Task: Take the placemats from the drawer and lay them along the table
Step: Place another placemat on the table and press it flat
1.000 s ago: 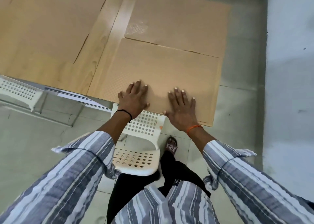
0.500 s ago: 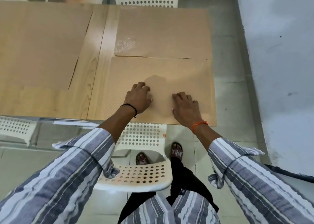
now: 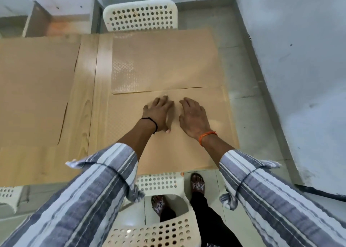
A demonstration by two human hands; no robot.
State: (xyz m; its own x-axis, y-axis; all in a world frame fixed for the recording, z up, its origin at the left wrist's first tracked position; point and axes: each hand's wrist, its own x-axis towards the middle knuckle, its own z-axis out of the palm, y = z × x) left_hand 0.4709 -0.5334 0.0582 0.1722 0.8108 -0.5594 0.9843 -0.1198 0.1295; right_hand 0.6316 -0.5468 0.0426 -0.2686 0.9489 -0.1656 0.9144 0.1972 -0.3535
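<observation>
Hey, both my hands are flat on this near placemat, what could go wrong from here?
1. The near placemat seems to overhang the table's right end, so pressure there might tip or slide it off.
2. Its far edge meets the far placemat; pushing forward with the left hand and right hand may make them overlap.

Grey tiled floor (image 3: 237, 40), pale blue wall (image 3: 299, 59), white perforated chair (image 3: 140, 15) tucked at the wooden table's (image 3: 88, 97) far side.

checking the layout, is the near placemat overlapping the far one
No, the near placemat and far placemat lie edge to edge.
</observation>
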